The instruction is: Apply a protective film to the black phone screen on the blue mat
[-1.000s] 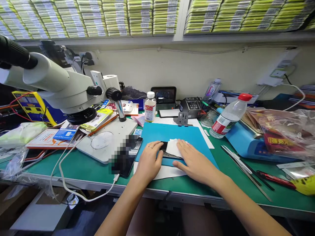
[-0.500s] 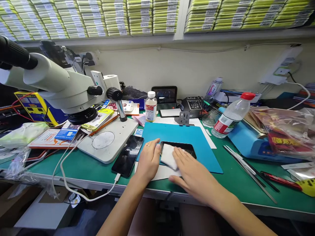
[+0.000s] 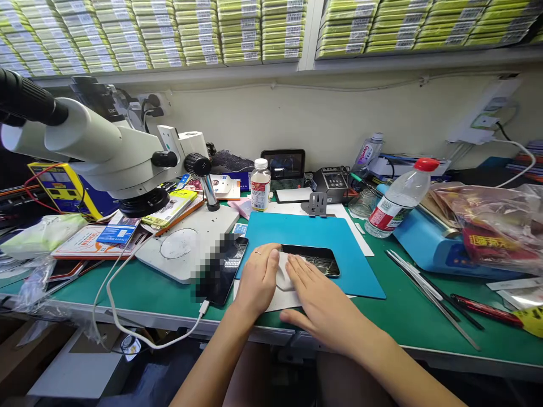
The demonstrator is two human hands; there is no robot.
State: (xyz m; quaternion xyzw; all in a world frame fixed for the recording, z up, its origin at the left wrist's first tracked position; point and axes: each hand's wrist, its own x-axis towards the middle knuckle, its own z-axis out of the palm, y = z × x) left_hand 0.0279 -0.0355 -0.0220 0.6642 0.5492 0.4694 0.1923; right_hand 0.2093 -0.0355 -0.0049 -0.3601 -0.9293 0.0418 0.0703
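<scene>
- Just below the centre of the frame, a small white cloth-like sheet (image 3: 283, 278) lies under the fingertips of the right hand (image 3: 316, 291); this hand is flat, fingers close together, thumb apart.
- Beside it, the left hand (image 3: 257, 282) covers the left end of a glossy black rectangular phone (image 3: 319, 259); whether it grips, I cannot tell.
- Farther up extends a flat blue mat (image 3: 314, 228).

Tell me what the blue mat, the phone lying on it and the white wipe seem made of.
Blue mat: probably rubber or silicone; matte, evenly coloured, lying flat.
Phone: front probably glass; black and glossy, with bright reflections.
White wipe: paper or cloth, I can't tell which; matte, soft-looking.
</scene>
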